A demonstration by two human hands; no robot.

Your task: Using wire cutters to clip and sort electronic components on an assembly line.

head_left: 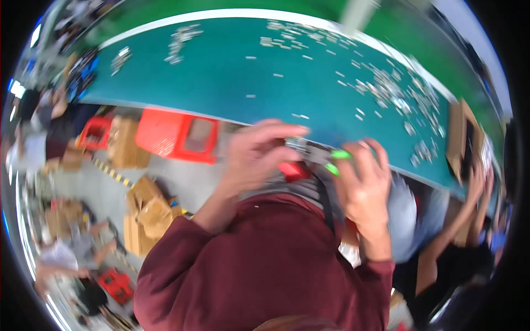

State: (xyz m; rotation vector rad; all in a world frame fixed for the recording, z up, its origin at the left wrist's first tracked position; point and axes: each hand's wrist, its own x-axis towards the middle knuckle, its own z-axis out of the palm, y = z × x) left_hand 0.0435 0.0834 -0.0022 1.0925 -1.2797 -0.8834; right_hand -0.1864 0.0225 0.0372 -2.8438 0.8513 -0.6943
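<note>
**Small silvery part pinched between left fingers, green-and-grey piece in the right**

Small silvery part (296,144) is up in the air by the near edge of the tabletop (221,83), just above centre of view. Left hand (249,151) comes in from its 9 o'clock; thumb and index fingers closed on it, from below and above. Motion blur, so fine shape can't be read.

Handling guess: light, stiff, probably metal; smooth faces could slip. Wouldn't crush easily, but thin edges might bend or scratch. Best hold: thumb and index on opposite edges, 12 and 6 o'clock, light pressure, 3 o'clock side left free.

Green-and-grey piece (319,156) sits at 3 to 4 o'clock of it, grey end inward. Can't tell if the two touch. Right hand (364,182) grips it by the bright green bits, fingertips closed. Looks rigid, easy to hold there.

Further out: dense scatter of small pieces (386,91) at 2 o'clock on the tabletop, more small strips (287,36) at 12. Cardboard box (457,140) at 3 o'clock, co-worker's hand (477,179) beside it. Red stool (160,132) at 9, cardboard cartons (152,215) on the floor at 8.
</note>
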